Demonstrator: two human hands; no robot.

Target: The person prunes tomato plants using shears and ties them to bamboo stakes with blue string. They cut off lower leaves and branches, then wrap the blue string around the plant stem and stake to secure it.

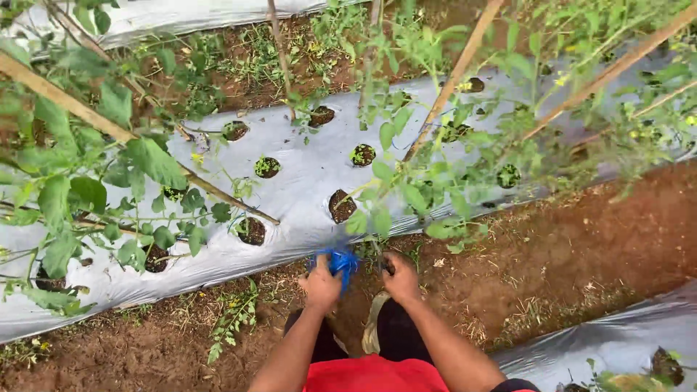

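Below, my left hand (320, 282) is closed around a bunch of blue string (340, 260), held low at the near edge of the silver plastic mulch (305, 174). Just to its right, my right hand (400, 278) is curled into a narrow grip at the foot of a tomato plant (406, 189); what it grips I cannot tell. Bamboo stakes (457, 72) lean across the bed on the far side, with bare brown soil (566, 254) at right.
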